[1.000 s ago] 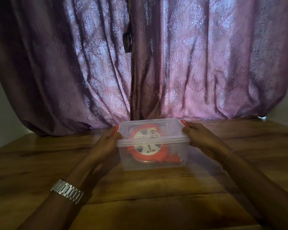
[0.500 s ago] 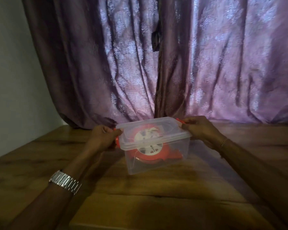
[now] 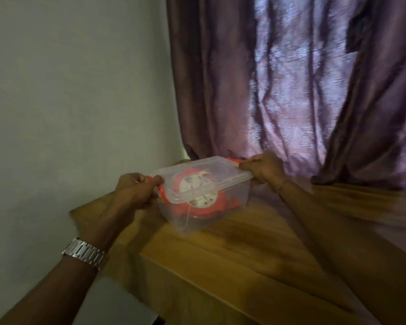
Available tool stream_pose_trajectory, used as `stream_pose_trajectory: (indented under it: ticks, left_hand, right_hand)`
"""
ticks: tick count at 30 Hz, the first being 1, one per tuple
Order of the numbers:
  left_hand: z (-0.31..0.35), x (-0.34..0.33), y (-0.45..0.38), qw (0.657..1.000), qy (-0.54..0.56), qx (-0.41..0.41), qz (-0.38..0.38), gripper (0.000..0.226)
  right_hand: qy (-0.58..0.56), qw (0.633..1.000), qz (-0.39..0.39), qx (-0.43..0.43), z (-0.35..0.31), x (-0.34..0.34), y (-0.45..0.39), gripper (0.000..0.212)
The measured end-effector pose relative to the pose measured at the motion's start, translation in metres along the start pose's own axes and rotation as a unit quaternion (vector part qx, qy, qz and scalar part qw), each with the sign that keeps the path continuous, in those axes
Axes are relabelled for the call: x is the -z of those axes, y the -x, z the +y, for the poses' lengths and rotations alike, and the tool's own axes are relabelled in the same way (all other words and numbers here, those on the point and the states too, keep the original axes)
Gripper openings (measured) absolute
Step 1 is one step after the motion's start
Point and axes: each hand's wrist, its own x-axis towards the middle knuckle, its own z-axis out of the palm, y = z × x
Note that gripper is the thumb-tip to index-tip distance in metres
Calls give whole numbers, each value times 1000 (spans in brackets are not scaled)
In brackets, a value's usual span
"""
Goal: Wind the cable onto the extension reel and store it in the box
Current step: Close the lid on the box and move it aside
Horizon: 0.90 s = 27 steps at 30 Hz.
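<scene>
A clear plastic box [image 3: 232, 202] with its lid on and orange clips hangs tilted just above the wooden table [image 3: 256, 249]. Inside it lies the orange extension reel [image 3: 203, 207] with a white socket face. My left hand [image 3: 136, 191] grips the box's left end at the orange clip. My right hand [image 3: 265, 168] grips the right end. The cable itself cannot be made out through the plastic.
A grey wall [image 3: 80, 102] stands close on the left, meeting the table's far left corner. Purple curtains [image 3: 291, 90] hang behind the table and touch its back edge. The table's near edge runs diagonally below the box.
Both hands have lifted the box off the table and carried it left toward the wall corner, tilting it. The view has swung left.
</scene>
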Motion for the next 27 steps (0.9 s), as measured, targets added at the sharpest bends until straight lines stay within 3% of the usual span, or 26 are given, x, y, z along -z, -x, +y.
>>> stream_pose_trajectory:
  ticks: [6,13,21,27]
  left_hand:
    - [-16,53,-26,998,-22,2,59,31]
    - [-23,98,-49,992,-45,22,119,30]
    - [-26,123,-58,984,-58,43,165,28]
    - [-29,146,-63,979,-68,54,187,27]
  right_hand:
    - [-17,998,-33,40,-28,-84,-26,21]
    - [-91,991,-92,12,-55,-162,-46,42]
    - [-116,985,-125,13,-74,-208,-48,51]
    - [-115,983,-142,5,-86,-236,-48,37]
